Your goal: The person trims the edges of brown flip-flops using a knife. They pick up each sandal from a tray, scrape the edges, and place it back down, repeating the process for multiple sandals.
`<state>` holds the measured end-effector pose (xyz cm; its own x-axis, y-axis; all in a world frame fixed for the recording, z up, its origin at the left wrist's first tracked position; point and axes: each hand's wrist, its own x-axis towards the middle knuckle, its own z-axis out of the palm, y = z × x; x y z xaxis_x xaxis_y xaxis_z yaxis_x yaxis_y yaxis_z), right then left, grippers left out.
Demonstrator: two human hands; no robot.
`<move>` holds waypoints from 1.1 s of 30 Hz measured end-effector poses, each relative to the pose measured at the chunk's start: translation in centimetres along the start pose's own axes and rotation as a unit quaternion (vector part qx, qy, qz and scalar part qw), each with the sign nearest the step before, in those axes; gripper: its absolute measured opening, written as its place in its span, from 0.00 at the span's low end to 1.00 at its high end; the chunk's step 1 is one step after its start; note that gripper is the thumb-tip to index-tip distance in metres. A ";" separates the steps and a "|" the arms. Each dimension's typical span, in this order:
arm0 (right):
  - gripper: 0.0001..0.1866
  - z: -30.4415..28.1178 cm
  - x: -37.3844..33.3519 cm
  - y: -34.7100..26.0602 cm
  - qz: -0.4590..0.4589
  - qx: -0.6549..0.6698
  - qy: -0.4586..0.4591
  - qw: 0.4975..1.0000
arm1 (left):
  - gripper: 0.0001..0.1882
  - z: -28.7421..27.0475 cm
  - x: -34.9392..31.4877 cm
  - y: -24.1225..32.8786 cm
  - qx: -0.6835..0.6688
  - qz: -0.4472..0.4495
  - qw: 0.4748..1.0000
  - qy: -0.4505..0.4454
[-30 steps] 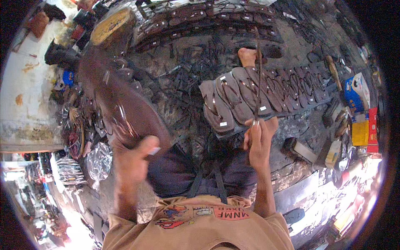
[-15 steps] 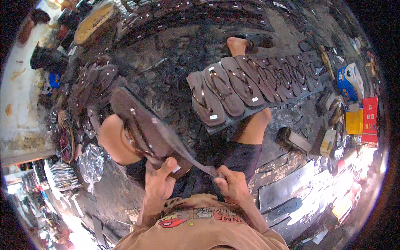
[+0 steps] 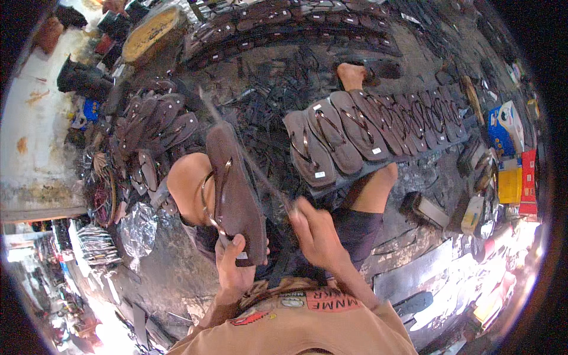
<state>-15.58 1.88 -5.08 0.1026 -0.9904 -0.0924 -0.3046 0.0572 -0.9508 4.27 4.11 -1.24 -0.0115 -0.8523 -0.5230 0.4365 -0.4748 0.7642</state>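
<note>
Lying to my left is a pile of sandals (image 3: 155, 123). Just right of my left knee (image 3: 188, 184), my left hand (image 3: 236, 266) is clamped on the heel of a brown sandal (image 3: 238, 198). My right hand (image 3: 316, 235) is closed round a long thin strip (image 3: 261, 176), blurred, near that sandal. Further right lies a row of sandals (image 3: 374, 131).

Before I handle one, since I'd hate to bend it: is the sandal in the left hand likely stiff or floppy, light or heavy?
The sandal seems fairly stiff: gripped near one end by the left hand, it shows no clear droop. Probably light, as one hand holds it. Its thin strap looks glossy, so it may be slippery.
</note>
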 end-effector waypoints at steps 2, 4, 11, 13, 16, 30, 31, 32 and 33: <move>0.11 -0.3 -4.1 0.4 0.067 0.010 -0.055 0.996 | 0.23 0.3 0.5 -0.6 -0.003 0.008 1.000 0.018; 0.12 -0.1 -7.1 0.7 0.096 0.004 -0.088 0.991 | 0.25 -0.5 0.7 -1.2 -0.055 0.007 0.998 0.017; 0.12 3.7 -0.1 3.6 0.051 -0.063 -0.024 0.996 | 0.30 -0.7 0.6 -1.1 -0.015 -0.025 0.999 0.046; 0.10 4.1 4.6 2.9 0.017 -0.032 -0.005 0.999 | 0.31 -1.2 -0.1 -0.8 -0.006 -0.038 0.997 0.061; 0.14 6.1 12.5 6.1 -0.075 -0.072 0.103 0.989 | 0.34 -1.1 -1.1 -1.3 0.009 -0.032 0.996 0.085; 0.20 3.3 3.8 -4.5 -0.026 0.244 0.052 0.968 | 0.31 1.9 4.8 6.9 0.248 0.166 0.954 0.015; 0.22 2.6 2.8 -4.9 -0.052 0.212 0.065 0.974 | 0.29 1.8 5.2 7.6 0.312 0.179 0.933 -0.014; 0.24 1.9 1.6 -5.0 -0.080 0.181 0.077 0.977 | 0.27 2.0 5.0 8.2 0.285 0.146 0.947 -0.040; 0.24 1.1 -0.2 -4.4 -0.058 0.182 0.077 0.979 | 0.25 2.2 4.8 8.7 0.258 0.107 0.958 -0.069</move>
<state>-13.19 2.00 -1.20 -0.0355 -0.9985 0.0410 0.0618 -0.0431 -0.9972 6.01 -4.56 3.71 -0.1061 -0.9462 -0.3056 -0.0595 -0.3008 0.9518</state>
